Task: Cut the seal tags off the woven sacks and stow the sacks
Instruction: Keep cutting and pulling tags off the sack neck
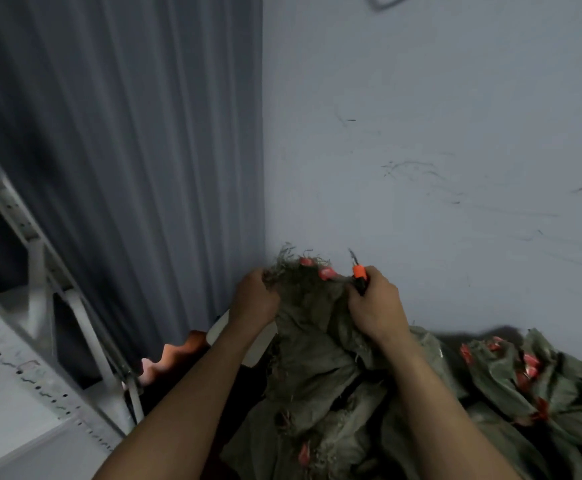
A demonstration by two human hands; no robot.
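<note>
Crumpled olive woven sack [312,329], frayed mouth | left hand [255,301] grips it | right hand [374,306] clasps orange-handled cutter [359,271]

Landmark: bunched grey-green woven sack [312,323] in my grip. Its top edge is crowded: my left hand [255,299], my right hand [376,306] with orange-handled cutter [359,271]. Above it, open air. Behind it, pale scuffed wall [438,150]. Left of it, grey ribbed curtain [127,133], white perforated metal rack [23,368]. Right of and below it, heaped red-tagged woven sacks [511,375].
</note>
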